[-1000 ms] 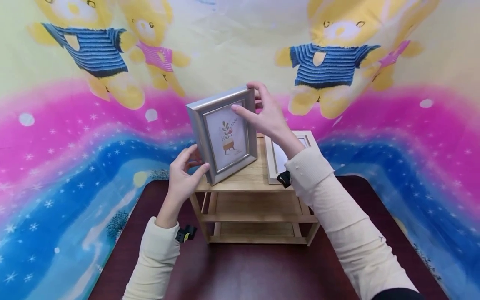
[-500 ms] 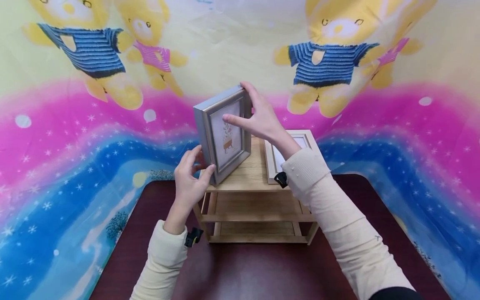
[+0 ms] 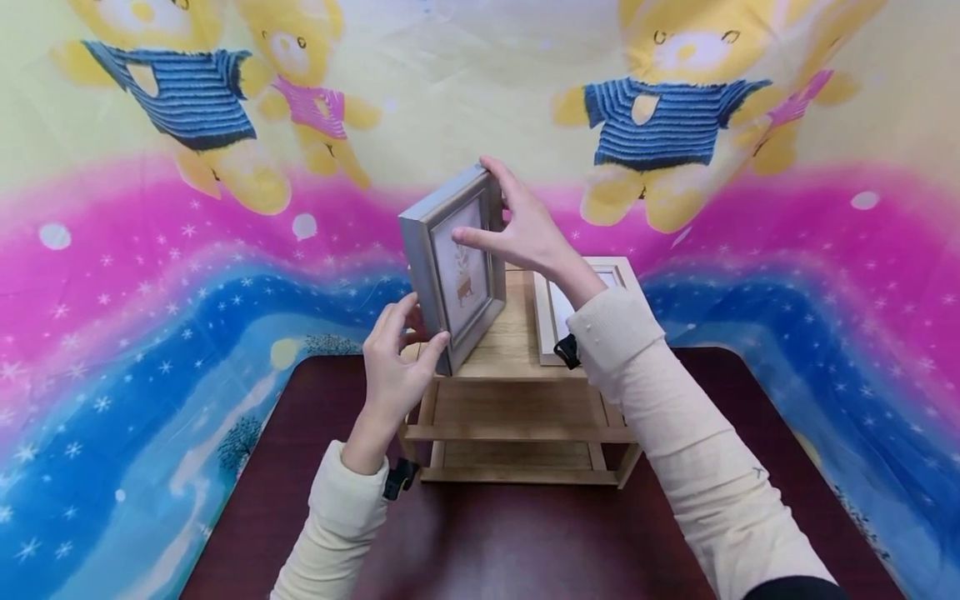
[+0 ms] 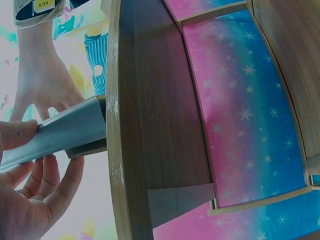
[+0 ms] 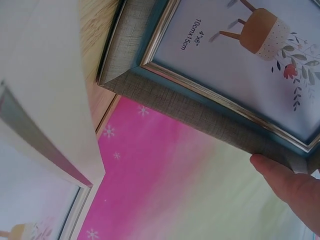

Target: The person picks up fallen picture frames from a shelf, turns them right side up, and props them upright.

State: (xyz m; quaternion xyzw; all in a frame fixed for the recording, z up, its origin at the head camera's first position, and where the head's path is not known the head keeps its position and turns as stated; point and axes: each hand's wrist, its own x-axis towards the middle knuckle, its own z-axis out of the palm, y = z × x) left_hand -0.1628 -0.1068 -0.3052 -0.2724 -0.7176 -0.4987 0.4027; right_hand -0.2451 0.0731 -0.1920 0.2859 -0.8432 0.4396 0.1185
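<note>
A grey picture frame (image 3: 462, 275) with a potted-plant print stands upright near the left of a wooden shelf's top (image 3: 510, 333), turned at an angle. My left hand (image 3: 397, 354) pinches its lower left side, thumb in front and fingers behind. At the upper right corner, my right hand (image 3: 525, 225) holds the frame, its thumb reaching across the front. The left wrist view shows the frame's side edge (image 4: 70, 127) between left thumb and fingers. In the right wrist view, a fingertip (image 5: 272, 170) lies at the frame's border (image 5: 190, 110).
A white picture frame (image 3: 546, 325) lies flat on the right of the shelf top, partly behind the right wrist. Two lower tiers (image 3: 517, 408) sit below. The shelf stands on a dark red table (image 3: 510, 542), before a bear-print cloth backdrop (image 3: 465, 100).
The grey frame has turned, its left side swinging right so that more of that side shows. My left hand has moved right with it; my right hand has shifted slightly left and stays at the corner.
</note>
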